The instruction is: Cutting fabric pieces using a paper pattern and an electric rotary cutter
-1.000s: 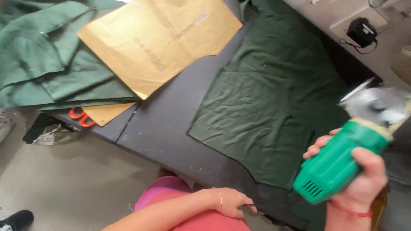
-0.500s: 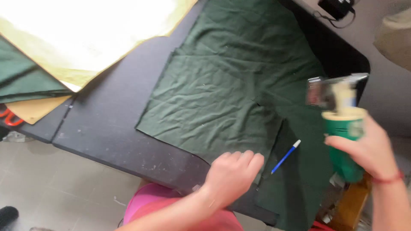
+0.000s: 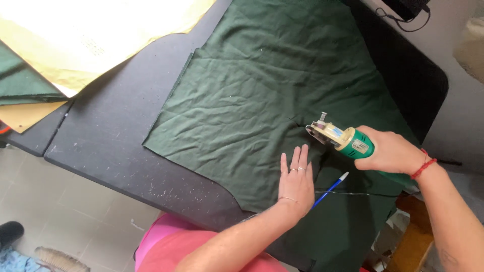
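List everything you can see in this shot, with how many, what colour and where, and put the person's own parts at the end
fabric sheet: one, dark green, creased, spread flat over the middle of the table
table: one, black, running under everything
electric cutter: one, green body with a pale yellowish head, resting on the fabric at right of centre
pen: one, blue with a white tip, lying on the fabric beside the left hand
paper pattern sheets: at least two, tan, top left, overlapping
folded cloth: green, far left edge, partly under the paper
left hand: one, flat on the fabric, fingers spread, rings on
right hand: one, gripping the cutter, red cord at the wrist
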